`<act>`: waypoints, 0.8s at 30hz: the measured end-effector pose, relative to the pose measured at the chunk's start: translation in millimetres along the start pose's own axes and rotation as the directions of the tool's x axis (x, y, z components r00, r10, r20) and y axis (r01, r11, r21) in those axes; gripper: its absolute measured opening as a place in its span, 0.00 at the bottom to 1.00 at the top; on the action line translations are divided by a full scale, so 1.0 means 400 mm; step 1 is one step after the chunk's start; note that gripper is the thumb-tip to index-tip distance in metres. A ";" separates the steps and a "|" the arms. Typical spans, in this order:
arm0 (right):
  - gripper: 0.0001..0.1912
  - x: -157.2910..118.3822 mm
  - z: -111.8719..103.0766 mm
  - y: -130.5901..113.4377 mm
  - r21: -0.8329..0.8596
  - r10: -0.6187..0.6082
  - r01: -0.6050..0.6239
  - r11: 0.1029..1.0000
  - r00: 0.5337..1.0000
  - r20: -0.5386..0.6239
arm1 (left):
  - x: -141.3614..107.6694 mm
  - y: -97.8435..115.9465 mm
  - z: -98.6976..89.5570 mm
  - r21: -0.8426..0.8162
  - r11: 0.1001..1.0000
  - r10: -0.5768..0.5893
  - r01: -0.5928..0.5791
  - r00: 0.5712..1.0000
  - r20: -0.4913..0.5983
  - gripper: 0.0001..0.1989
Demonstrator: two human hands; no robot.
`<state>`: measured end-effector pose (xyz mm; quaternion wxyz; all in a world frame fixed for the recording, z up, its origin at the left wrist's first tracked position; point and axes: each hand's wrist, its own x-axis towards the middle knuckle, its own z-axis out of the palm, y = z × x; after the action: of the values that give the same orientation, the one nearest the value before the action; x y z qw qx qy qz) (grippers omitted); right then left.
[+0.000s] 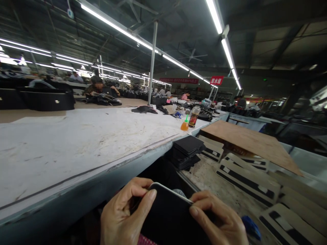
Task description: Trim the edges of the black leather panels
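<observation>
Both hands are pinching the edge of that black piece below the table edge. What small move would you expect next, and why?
Probably sliding the thumbs further along the top edge. The left hand and right hand both pinch the black piece at its pale rim, held upright close to the body, below the long table. The grip looks like pressing or folding that edge, though I cannot be sure.

A long worktable with a scuffed white top runs away into a large, dim factory hall. Fluorescent tube lights hang in rows under a dark roof of beams, and a grey steel post rises from the table. A ceiling fan shows farther back. A brown board lies to the right. Red banners hang in the distance; their lettering is too small to read.
</observation>
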<state>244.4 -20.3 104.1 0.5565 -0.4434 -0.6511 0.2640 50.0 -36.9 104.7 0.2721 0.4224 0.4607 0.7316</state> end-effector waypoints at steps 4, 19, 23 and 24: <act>0.11 0.006 0.003 -0.017 0.005 0.009 -0.009 1.000 1.000 0.016 | 0.010 -0.031 -0.022 -0.034 0.998 0.051 -0.050 0.998 0.023 0.09; 0.11 0.024 0.006 -0.012 -0.027 -0.105 0.107 0.994 0.992 0.075 | 0.002 -0.063 -0.025 -0.059 0.995 0.069 -0.076 0.992 -0.103 0.07; 0.11 0.025 0.018 0.008 -0.007 -0.126 0.126 0.992 0.992 0.033 | 0.015 -0.069 -0.043 -0.047 0.999 0.019 -0.020 1.000 -0.020 0.09; 0.11 0.026 0.018 0.014 -0.007 -0.131 0.131 0.991 0.991 0.034 | 0.019 -0.070 -0.049 -0.047 0.999 0.003 -0.002 1.000 0.014 0.09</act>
<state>239.2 -7.6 102.7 0.5597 -0.3977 -0.6893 0.2311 29.6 -27.7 77.9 0.2842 0.4216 0.4410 0.7396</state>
